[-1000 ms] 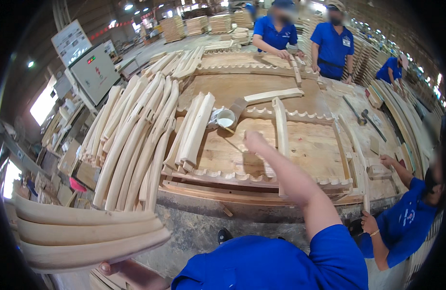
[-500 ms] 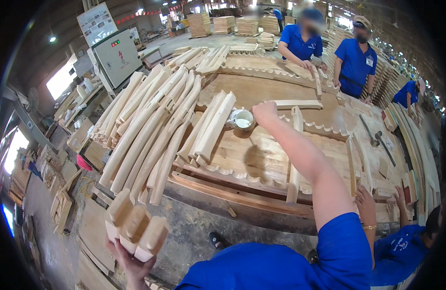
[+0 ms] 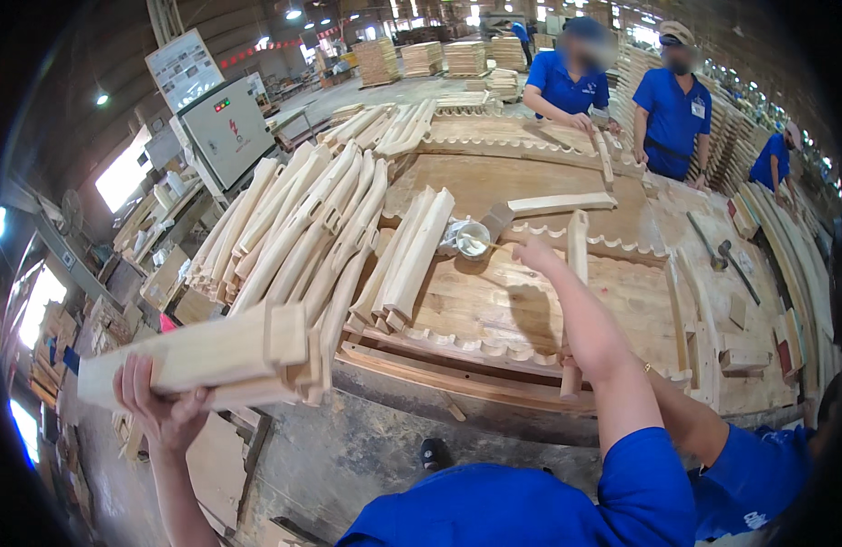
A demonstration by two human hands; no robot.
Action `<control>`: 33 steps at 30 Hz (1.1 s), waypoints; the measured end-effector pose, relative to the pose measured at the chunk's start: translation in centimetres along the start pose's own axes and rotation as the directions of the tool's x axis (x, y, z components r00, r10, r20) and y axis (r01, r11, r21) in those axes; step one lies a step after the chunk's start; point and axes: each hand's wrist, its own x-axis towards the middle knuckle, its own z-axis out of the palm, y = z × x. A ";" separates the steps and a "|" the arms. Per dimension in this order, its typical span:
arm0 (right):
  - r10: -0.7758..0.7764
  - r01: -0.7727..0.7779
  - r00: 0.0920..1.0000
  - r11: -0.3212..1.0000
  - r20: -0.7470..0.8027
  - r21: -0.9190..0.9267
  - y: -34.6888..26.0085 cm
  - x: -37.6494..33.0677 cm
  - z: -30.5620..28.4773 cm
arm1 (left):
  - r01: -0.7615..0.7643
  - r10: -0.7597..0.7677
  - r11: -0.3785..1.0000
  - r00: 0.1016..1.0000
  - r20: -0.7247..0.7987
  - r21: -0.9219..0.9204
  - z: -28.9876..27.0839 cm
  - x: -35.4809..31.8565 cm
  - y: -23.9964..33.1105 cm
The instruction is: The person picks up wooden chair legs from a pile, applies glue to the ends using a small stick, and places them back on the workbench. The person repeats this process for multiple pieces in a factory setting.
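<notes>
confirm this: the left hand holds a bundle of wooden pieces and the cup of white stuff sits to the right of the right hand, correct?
No: the cup of white stuff sits to the left of the right hand, not to its right, as the head view shows. The left hand does hold a bundle of wooden pieces.

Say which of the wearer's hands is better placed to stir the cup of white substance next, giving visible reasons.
Right, most likely: the right hand is near the cup, holding a thin stick that reaches toward it. The left hand is occupied with wooden pieces, farther from the cup.
</notes>
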 end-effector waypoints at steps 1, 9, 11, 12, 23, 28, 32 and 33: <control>0.025 -0.024 0.999 0.998 -0.024 0.052 -0.7 0.0 -0.1 | -0.025 0.025 1.000 1.000 -0.009 -0.014 1.4 0.8 -0.5; 0.014 -0.018 0.997 0.999 -0.072 -0.045 -2.9 -1.5 -1.1 | -0.146 0.132 0.984 0.983 -0.127 -0.106 12.1 5.7 -2.3; 0.026 -0.039 0.993 0.993 -0.119 -0.112 -2.7 -1.9 -0.6 | -0.155 0.136 0.983 0.975 -0.174 -0.098 14.4 6.6 -2.6; 0.030 -0.047 0.989 0.992 -0.147 -0.113 -2.8 -2.0 -0.2 | -0.157 0.137 0.983 0.972 -0.193 -0.096 15.5 6.9 -2.6; -0.126 -0.031 0.801 0.967 -0.585 -0.251 -2.6 -3.6 4.6 | -0.260 0.171 0.925 0.936 -0.306 -0.277 24.5 12.0 -1.9; 0.028 0.005 0.937 0.996 -0.348 0.093 -2.8 -4.5 4.2 | -0.265 0.174 0.909 0.942 -0.287 -0.322 24.7 13.2 -0.9; -0.160 0.353 0.876 0.855 -0.455 0.379 -5.9 -7.0 0.3 | -0.243 0.173 0.928 0.952 -0.251 -0.281 23.3 13.7 0.3; -0.186 0.384 0.879 0.821 -0.440 0.421 -7.5 -8.2 -1.5 | -0.261 0.199 0.937 0.945 -0.260 -0.230 22.9 13.4 0.4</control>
